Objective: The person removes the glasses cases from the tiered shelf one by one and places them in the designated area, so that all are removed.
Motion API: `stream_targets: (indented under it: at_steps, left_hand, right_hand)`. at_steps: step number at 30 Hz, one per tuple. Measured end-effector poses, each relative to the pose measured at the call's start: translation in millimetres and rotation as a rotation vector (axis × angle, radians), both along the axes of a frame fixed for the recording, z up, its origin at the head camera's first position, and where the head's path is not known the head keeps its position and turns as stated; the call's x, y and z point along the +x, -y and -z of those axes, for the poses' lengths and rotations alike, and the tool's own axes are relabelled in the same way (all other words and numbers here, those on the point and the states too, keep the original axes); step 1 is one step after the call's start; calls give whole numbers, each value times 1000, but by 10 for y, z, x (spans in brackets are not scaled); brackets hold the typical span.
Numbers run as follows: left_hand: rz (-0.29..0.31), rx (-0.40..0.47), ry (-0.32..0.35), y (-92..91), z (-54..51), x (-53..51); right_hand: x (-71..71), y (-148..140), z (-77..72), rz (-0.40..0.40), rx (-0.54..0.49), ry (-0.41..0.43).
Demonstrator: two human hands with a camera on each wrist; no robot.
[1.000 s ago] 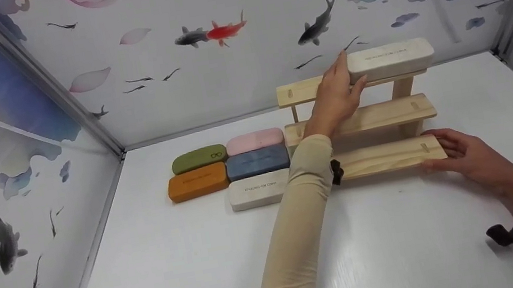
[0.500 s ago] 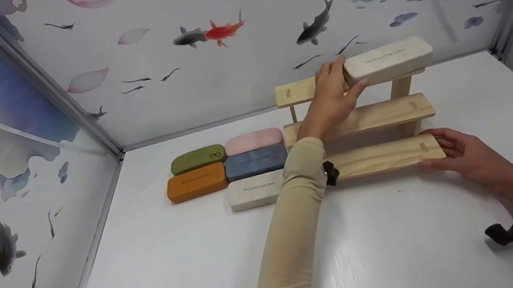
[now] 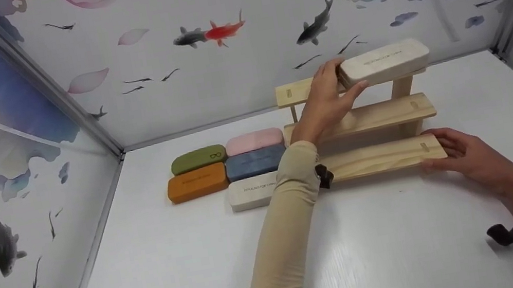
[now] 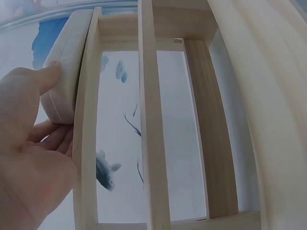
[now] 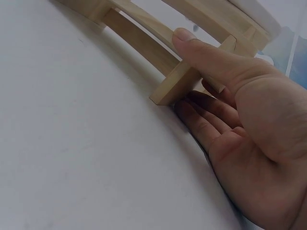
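Note:
A whitish glasses case [image 3: 386,62] with small lettering lies at the right part of the top tier of a three-tier wooden rack [image 3: 382,115]. My left hand [image 3: 325,104] grips its left end, thumb at the front and fingers behind. In the left wrist view the thumb presses on the case [image 4: 69,62], whose far end is out toward the top. My right hand [image 3: 478,161] holds the right end of the rack's bottom shelf. The right wrist view has that hand [image 5: 259,110] with its thumb over the wood and fingers curled under and behind.
Left of the rack, glasses cases stand close together on the white table [image 3: 153,276]: green [image 3: 197,159], pink [image 3: 254,140], orange [image 3: 197,183], blue [image 3: 255,162] and another whitish one [image 3: 253,192], partly behind my left sleeve. Printed panels wall the back and sides.
The whitish case on the top tier has slid slightly left and turned, its left end coming nearer. My left hand went left with it. The right hand stays at the rack.

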State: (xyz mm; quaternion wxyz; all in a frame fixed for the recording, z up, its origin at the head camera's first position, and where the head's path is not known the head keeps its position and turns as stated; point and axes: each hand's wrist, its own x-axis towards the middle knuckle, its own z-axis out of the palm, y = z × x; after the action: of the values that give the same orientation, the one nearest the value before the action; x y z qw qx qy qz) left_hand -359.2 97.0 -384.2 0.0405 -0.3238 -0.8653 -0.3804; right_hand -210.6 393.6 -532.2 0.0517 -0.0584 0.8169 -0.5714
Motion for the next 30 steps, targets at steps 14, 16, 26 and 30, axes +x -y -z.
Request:
stream_targets:
  at_steps: [14,16,26,30]
  left_hand:
    - [123,162,-9,226,46,45]
    - [130,174,-12,266,63,58]
    - [137,204,-41,608,196,156]
    - [127,217,-27,763,233,181]
  right_hand:
    - [-3,-26,-32,-2,-1,-8]
    - [-4,-31,-26,-3,-6,-4]
    - [2,-23,11,7,46,4]
    - [-10,-15,-2,-2,50,2]
